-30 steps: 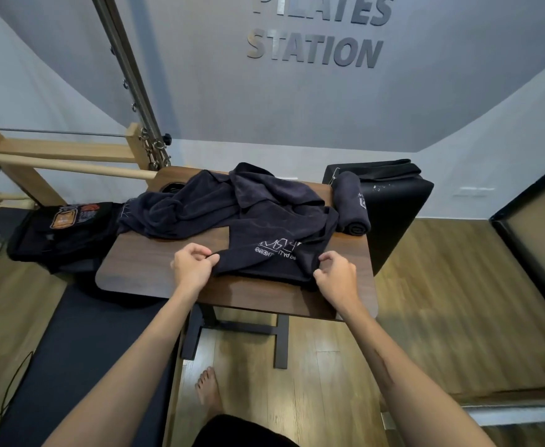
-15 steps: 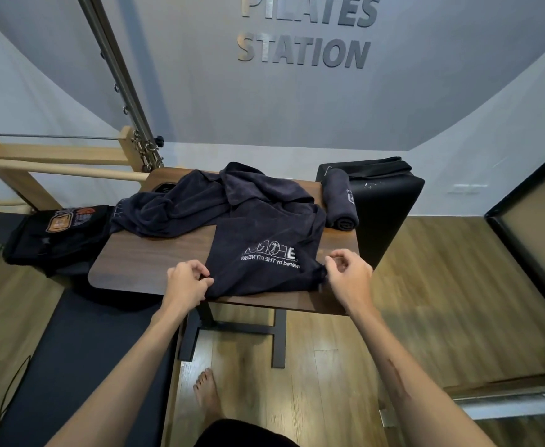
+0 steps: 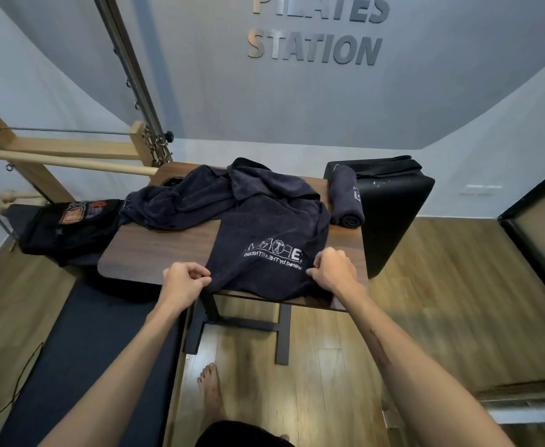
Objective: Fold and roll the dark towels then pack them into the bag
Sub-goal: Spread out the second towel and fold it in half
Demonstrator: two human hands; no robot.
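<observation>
At the table's (image 3: 155,253) near edge, the left hand (image 3: 184,282) and right hand (image 3: 334,272) each pinch a corner of the towel (image 3: 264,230).

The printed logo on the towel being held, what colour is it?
White, on the dark towel, clearest in the head view.

Logo-printed dark towel (image 3: 264,240) spread flat, rolled towel (image 3: 345,201) beside, black bag (image 3: 68,227) left.
</observation>
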